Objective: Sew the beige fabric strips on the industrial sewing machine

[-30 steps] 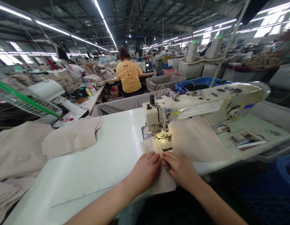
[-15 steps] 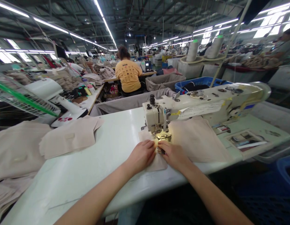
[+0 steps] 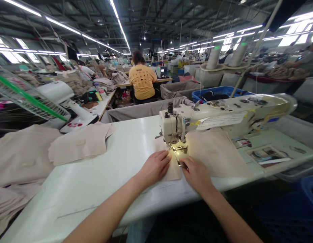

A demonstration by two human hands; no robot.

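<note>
A beige fabric piece [image 3: 173, 171] lies under the presser foot of the sewing machine [image 3: 171, 130], in the lamp's yellow light. My left hand [image 3: 156, 164] rests on its left part, fingers stretched out and pressing it down, just in front of the needle area. My right hand [image 3: 197, 172] is closed around a small metal tool [image 3: 181, 164], which looks like thread snips. Its tip points at the fabric edge near the needle plate. The rest of the tool is hidden in my fingers. A larger beige panel [image 3: 217, 155] lies right of the needle, beside my right hand.
Stacked beige panels [image 3: 78, 143] lie on the table's left, near a white fan [image 3: 78, 114]. A recessed tray [image 3: 269, 156] with small tools is at right. Thread cones [image 3: 213, 57] stand behind the machine, near a blue basket [image 3: 219, 90]. A person in a yellow shirt [image 3: 142, 81] sits ahead.
My right hand has drawn away from my left, to the right and slightly toward me, exposing the metal tool. My left hand stays on the fabric. The view has shifted slightly.
</note>
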